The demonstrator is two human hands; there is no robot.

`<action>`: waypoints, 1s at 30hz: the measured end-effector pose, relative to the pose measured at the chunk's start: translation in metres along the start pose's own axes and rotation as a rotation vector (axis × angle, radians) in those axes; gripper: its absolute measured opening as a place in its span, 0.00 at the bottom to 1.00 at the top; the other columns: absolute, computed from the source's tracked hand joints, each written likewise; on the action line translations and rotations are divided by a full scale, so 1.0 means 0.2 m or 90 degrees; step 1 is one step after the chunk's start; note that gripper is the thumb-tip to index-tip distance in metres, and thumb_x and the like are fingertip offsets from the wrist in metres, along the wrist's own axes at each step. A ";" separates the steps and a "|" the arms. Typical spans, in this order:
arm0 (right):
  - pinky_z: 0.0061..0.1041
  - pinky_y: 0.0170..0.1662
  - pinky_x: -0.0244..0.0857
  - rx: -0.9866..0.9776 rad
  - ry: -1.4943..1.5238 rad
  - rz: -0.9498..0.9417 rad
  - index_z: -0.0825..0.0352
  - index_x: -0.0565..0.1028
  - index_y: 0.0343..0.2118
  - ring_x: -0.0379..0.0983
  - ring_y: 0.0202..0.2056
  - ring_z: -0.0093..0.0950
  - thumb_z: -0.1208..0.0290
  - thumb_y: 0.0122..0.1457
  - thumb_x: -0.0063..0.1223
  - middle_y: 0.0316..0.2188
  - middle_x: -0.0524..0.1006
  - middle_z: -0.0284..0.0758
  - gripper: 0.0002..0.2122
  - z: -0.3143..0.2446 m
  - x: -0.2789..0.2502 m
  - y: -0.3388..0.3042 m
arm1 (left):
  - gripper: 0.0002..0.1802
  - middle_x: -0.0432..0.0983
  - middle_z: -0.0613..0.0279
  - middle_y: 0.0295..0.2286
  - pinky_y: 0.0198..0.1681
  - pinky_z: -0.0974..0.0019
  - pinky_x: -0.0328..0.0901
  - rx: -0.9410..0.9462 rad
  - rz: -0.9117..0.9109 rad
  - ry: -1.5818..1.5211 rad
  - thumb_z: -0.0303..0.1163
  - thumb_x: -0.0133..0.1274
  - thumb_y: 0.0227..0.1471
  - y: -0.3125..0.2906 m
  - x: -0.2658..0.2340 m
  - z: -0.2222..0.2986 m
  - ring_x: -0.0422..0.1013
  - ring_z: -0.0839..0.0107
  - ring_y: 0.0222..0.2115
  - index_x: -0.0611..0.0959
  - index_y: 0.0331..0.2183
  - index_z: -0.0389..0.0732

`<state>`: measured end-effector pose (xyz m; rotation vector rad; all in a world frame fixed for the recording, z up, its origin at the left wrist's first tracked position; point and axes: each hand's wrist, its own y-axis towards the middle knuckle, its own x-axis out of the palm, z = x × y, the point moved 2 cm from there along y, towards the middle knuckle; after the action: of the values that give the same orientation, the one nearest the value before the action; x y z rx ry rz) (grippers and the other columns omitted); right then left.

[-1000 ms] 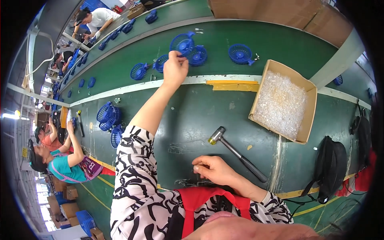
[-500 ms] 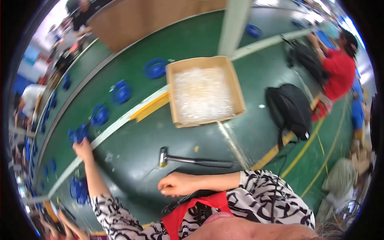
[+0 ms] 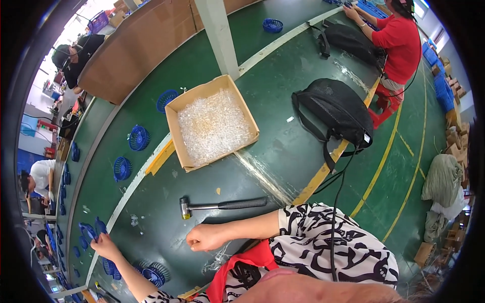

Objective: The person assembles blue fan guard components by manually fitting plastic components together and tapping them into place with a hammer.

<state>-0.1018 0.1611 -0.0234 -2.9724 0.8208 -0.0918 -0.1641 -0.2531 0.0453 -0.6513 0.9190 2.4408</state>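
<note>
My left hand reaches out at the lower left, its fingers closed on a blue plastic part with rounded lobes. Below that hand, blue slatted baskets sit close to my forearm. My right hand rests as a loose fist over the dark green tabletop; whatever its fingers hold, if anything, is hidden. Just beyond it lies a hammer with a metal head and a dark grip. Farther off, an open cardboard box is filled with many small clear plastic pieces.
Blue baskets stand in a row along the green strip past the white edge. A black backpack lies at the right, with a dark cable near my sleeve. A pale post rises behind the box. A person in red works at upper right.
The view has shifted, moving the box, hammer and backpack leftward. My left hand has come nearer to me, away from the row of baskets, with the blue part in it. My right hand stays a fist.
</note>
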 end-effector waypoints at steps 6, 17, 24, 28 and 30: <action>0.26 0.24 0.71 0.071 0.042 -0.013 0.74 0.73 0.35 0.76 0.24 0.26 0.70 0.58 0.47 0.26 0.78 0.38 0.10 -0.04 -0.06 -0.04 | 0.19 0.77 0.55 0.25 0.20 0.70 0.68 -0.022 -0.085 0.120 0.32 0.56 0.54 -0.36 -0.22 0.02 0.73 0.72 0.20 0.70 0.42 0.30; 0.23 0.23 0.71 0.064 0.166 -0.028 0.75 0.72 0.40 0.73 0.22 0.22 0.70 0.61 0.48 0.28 0.77 0.39 0.11 -0.01 -0.10 -0.03 | 0.12 0.69 0.65 0.23 0.24 0.75 0.64 0.063 -0.237 -0.282 0.35 0.44 0.63 -0.64 -0.57 0.27 0.69 0.78 0.21 0.71 0.30 0.39; 0.22 0.28 0.70 0.040 0.011 0.104 0.73 0.74 0.40 0.74 0.25 0.22 0.68 0.59 0.52 0.29 0.79 0.36 0.12 -0.17 -0.20 -0.19 | 0.04 0.72 0.67 0.25 0.28 0.76 0.64 0.114 -0.578 -0.356 0.19 0.48 0.55 -1.14 -0.30 0.51 0.67 0.81 0.24 0.76 0.35 0.35; 0.23 0.33 0.72 0.003 -0.086 0.204 0.72 0.75 0.43 0.76 0.29 0.22 0.68 0.60 0.52 0.31 0.79 0.37 0.13 -0.46 -0.48 -0.69 | 0.09 0.78 0.60 0.26 0.27 0.73 0.69 0.340 -0.636 -0.359 0.17 0.48 0.52 -1.34 -0.11 1.00 0.73 0.78 0.23 0.81 0.35 0.32; 0.22 0.32 0.71 -0.005 -0.050 0.375 0.72 0.76 0.41 0.75 0.28 0.21 0.67 0.60 0.53 0.30 0.79 0.36 0.13 -0.51 -0.70 -0.93 | 0.10 0.79 0.60 0.25 0.27 0.73 0.69 0.273 -0.727 -0.389 0.18 0.47 0.53 -1.44 0.05 1.14 0.75 0.76 0.22 0.81 0.37 0.34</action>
<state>-0.1343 0.3885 0.0853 -2.5847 1.6310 0.0548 -0.0742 0.1028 0.0523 -0.1400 0.5309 1.2280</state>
